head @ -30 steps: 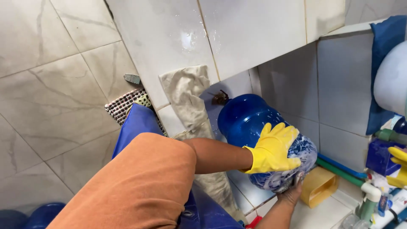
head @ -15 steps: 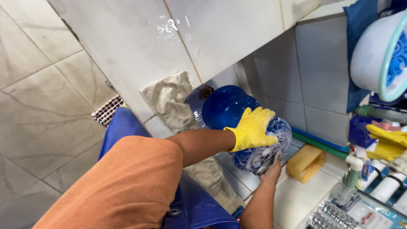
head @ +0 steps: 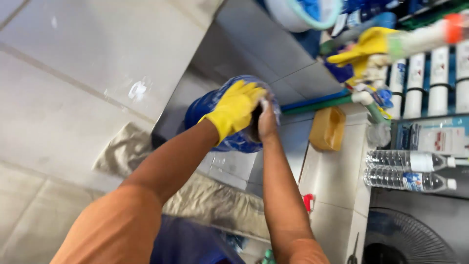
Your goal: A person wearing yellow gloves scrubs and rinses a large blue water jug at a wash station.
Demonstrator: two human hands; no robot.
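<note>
A large blue water jug (head: pixel 205 105) lies tilted against the grey tiled wall, above a low ledge. My left hand (head: pixel 234 110), in a yellow rubber glove, is clamped over the jug's near end. My bare right hand (head: pixel 266 120) presses against the same end, right beside the glove, its fingers curled on the jug. Both forearms reach up from the bottom of the view, and an orange sleeve covers my left upper arm. The hands hide the jug's near end.
A crumpled grey cloth (head: pixel 127 146) hangs over the ledge at left. To the right are a yellow block (head: pixel 327 128), two clear water bottles (head: pixel 410 161), a spare yellow glove (head: pixel 361 46), white filter cylinders (head: pixel 430 78) and a fan (head: pixel 405 244).
The view has swung round towards the shelf side. My right hand has come up from under the jug to its end, next to the gloved left hand, which stays on the jug.
</note>
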